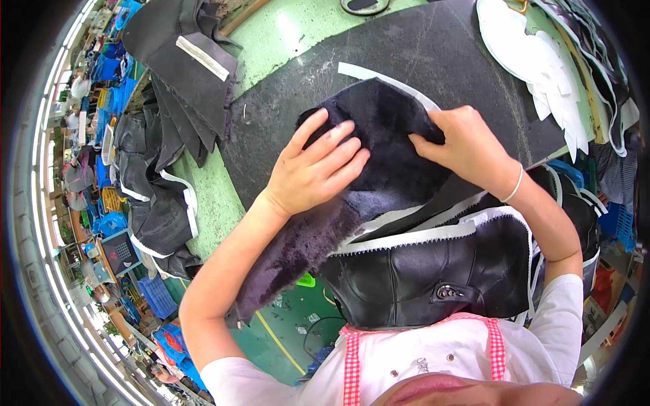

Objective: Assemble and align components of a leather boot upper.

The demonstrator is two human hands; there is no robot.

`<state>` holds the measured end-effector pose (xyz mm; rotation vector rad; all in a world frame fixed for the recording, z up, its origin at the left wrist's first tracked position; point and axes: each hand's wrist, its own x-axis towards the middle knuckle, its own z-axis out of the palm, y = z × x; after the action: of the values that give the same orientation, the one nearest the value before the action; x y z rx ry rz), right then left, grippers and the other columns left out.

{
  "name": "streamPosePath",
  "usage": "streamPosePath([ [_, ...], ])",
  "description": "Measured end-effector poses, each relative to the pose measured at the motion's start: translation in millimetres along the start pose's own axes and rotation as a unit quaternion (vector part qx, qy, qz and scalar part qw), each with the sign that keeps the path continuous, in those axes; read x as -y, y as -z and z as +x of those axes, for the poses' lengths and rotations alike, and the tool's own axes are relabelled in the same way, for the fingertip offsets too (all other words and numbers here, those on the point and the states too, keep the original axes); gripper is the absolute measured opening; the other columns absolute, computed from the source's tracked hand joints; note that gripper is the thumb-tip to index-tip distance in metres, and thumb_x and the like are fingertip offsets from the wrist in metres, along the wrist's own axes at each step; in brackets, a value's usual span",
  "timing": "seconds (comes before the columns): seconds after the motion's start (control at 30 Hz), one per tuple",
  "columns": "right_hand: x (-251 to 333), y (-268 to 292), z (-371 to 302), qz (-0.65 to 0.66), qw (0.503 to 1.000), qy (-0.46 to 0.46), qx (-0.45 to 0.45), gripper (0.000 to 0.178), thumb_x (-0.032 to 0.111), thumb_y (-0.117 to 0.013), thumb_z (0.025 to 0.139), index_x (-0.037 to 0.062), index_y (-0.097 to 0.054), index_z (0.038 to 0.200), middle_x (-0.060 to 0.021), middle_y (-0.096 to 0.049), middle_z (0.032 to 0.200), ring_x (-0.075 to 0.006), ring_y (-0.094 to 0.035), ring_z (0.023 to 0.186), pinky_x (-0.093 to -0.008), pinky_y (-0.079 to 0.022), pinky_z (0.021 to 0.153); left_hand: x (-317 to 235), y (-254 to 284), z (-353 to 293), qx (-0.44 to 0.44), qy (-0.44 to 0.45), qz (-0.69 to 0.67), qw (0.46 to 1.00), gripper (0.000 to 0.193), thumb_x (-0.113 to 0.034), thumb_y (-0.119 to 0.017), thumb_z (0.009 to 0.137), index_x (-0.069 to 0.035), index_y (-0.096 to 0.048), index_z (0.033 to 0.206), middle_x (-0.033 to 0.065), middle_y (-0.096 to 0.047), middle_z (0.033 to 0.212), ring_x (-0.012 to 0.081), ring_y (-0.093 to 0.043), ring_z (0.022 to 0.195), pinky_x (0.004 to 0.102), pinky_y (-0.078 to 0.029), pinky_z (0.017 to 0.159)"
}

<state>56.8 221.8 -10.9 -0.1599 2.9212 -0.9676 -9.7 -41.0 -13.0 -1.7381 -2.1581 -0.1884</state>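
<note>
A dark plush fur piece [379, 145] lies folded over the black work mat [284, 101], with a white strip [389, 78] along its far edge. My left hand [313, 166] rests on the plush near its left side, fingers stretched and slightly apart. At the right edge, my right hand [467, 145] pinches the plush between thumb and fingers. A purplish fur part [298, 237] hangs down under my left forearm. Nearest my body is a black leather garment piece [420, 274] with white zigzag-stitched edging and a small metal fitting [448, 292].
Stacked dark sheets [183, 74] lie at the far left, above black pieces with white edging [159, 210]. White cut shapes [528, 61] sit at the far right. Beyond the mat are scissor-like handles [365, 7]. A blue crate [157, 296] stands on the floor.
</note>
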Motion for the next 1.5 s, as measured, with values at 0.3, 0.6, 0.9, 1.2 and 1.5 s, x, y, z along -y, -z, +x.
streamPosePath([
  [0.3, 21.9, -21.8, -0.9, 0.138, 0.948, 0.288, -0.022, 0.034, 0.014, -0.073, 0.08, 0.0059, -0.059, 0.111, -0.0104, -0.064, 0.11, -0.0295, -0.061, 0.104, -0.0377, -0.051, 0.087, -49.7, 54.4, -2.5, 0.229, 0.18, -0.175, 0.941, 0.063, -0.03, -0.071, 0.074, 0.0, -0.057, 0.128, 0.0199, -0.047, 0.142, 0.0326, -0.045, 0.132, 0.0432, -0.035, 0.111],
  [0.6, 19.5, -40.5, 1.2, 0.116, 0.924, 0.356, 0.08, 0.038, 0.013, -0.073, 0.08, 0.0071, -0.065, 0.116, -0.007, -0.06, 0.114, -0.0276, -0.055, 0.111, -0.0392, -0.043, 0.1, -49.4, 87.0, -25.1, 0.337, 0.151, -0.059, 0.928, 0.065, -0.003, -0.056, 0.076, -0.009, -0.047, 0.14, 0.0073, -0.044, 0.148, 0.0282, -0.044, 0.135, 0.0442, -0.033, 0.113],
  [0.9, 30.8, -46.9, 5.8, 0.141, 0.902, 0.395, 0.103, 0.017, 0.011, -0.071, 0.079, 0.0083, -0.072, 0.096, -0.0029, -0.06, 0.098, -0.0224, -0.055, 0.097, -0.0353, -0.043, 0.091, -70.8, 110.4, -73.8, 0.371, 0.2, -0.022, 0.907, 0.056, -0.004, -0.054, 0.078, -0.004, -0.052, 0.134, 0.0087, -0.047, 0.146, 0.0265, -0.05, 0.13, 0.0402, -0.041, 0.108],
  [1.2, 101.1, -93.6, 8.7, -0.018, 0.908, 0.409, 0.091, 0.062, 0.023, -0.076, 0.071, 0.0082, -0.057, 0.129, -0.006, -0.055, 0.123, -0.0246, -0.052, 0.103, -0.0374, -0.044, 0.09, -4.3, 153.6, -114.3, 0.211, 0.439, -0.304, 0.819, 0.048, -0.001, -0.057, 0.083, -0.01, -0.06, 0.129, 0.0074, -0.063, 0.129, 0.0238, -0.059, 0.117, 0.0375, -0.044, 0.101],
  [1.5, 100.4, -91.0, 9.1, -0.01, 0.911, 0.411, 0.025, 0.048, 0.018, -0.07, 0.072, 0.0074, -0.063, 0.118, -0.0042, -0.057, 0.115, -0.0224, -0.053, 0.101, -0.0363, -0.044, 0.086, 7.5, 94.9, -179.1, 0.058, 0.378, -0.312, 0.87, 0.072, -0.015, -0.071, 0.083, -0.013, -0.039, 0.148, 0.0087, -0.039, 0.153, 0.025, -0.039, 0.138, 0.038, -0.031, 0.112],
])
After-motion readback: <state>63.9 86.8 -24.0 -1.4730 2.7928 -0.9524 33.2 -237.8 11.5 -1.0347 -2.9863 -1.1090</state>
